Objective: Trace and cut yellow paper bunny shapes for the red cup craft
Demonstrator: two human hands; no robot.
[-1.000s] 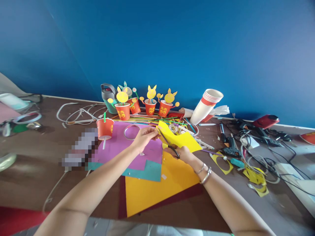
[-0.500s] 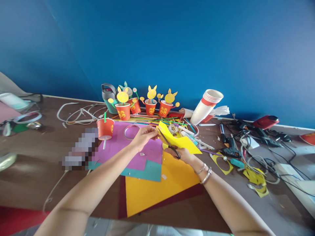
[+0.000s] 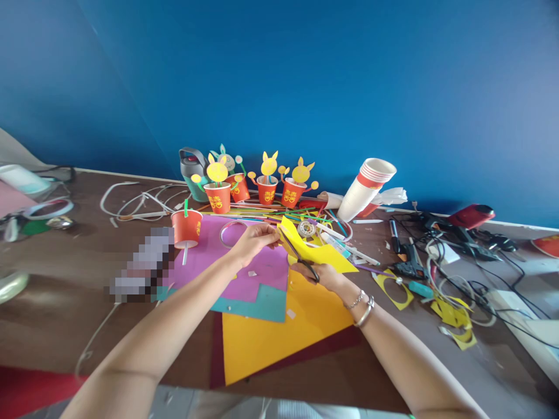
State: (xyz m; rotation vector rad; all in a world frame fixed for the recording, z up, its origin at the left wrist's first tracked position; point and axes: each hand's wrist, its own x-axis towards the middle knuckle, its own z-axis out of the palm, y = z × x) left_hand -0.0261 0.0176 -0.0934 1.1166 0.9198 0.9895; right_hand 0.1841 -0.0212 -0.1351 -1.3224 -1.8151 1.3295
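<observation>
My right hand is closed around the black handles of a pair of scissors, whose blades point up and to the left. The blades lie against a piece of yellow paper held above the table. At its left edge my left hand pinches this paper between thumb and fingers. Below my hands lie a purple sheet, a teal sheet and a larger orange-yellow sheet. A roll of tape rests on the purple sheet, just behind my left hand.
Several red paper cups with paper animal faces, one a front cup, stand along the wall. An upturned red cup is at left. Stacked white cups lean at right, near a glue gun, cables and yellow paper scraps.
Almost nothing differs. The scissors and my right hand have shifted very slightly at the yellow paper, while both hands keep their hold.
</observation>
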